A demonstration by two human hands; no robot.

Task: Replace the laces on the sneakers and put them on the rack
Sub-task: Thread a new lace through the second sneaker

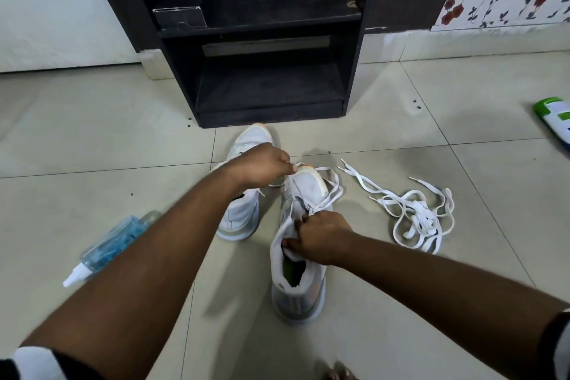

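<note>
White mesh sneaker with a grey sole (297,244) stands at lower centre of the frame, toe pointing up-frame, and your right hand (320,239) grips its tongue and collar edge with curled fingers. Your left hand (262,163) reaches across to the toe and pinches the flat white lace (327,191) that loops over the toe's right side. The second white sneaker (243,194) lies just left of and behind the first, partly hidden by your left forearm, its toe nearly touching the base of the dark wooden shoe rack (265,71) at upper centre. A loose tangle of white laces (413,213) rests on the pale floor tiles (401,302) to the right, apart from both shoes. No brand or writing is readable on the shoes. A clear blue bottle with a white nozzle (105,250) lies at left; its label print is too blurred to read. A green-and-white object (555,117) is cut off by the right edge.
</note>
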